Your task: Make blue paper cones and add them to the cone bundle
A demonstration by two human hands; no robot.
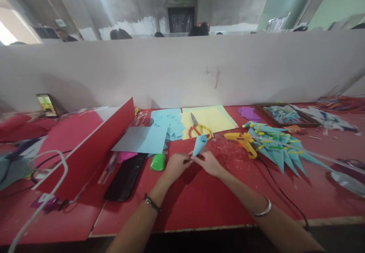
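A rolled blue paper cone (200, 144) stands between my two hands, wide end up and its narrow tip at my fingers. My right hand (209, 163) pinches the cone near its lower end. Close against it, my left hand (179, 164) has its fingertips pressed together at the same tip; the exact contact is too small to make out. Just behind the cone lie scissors (200, 128) with orange and yellow handles, on pale yellow paper sheets (219, 117). To the left are cut blue paper pieces (171, 125) and a larger light blue sheet (139, 139).
A yellow glue gun (242, 142) with a cord lies at right, beside a cluster of blue paper cones (281, 148). A black phone-like slab (125, 179), a green object (157, 162) and a standing red board (94, 158) are at left. A white partition (171, 70) runs behind.
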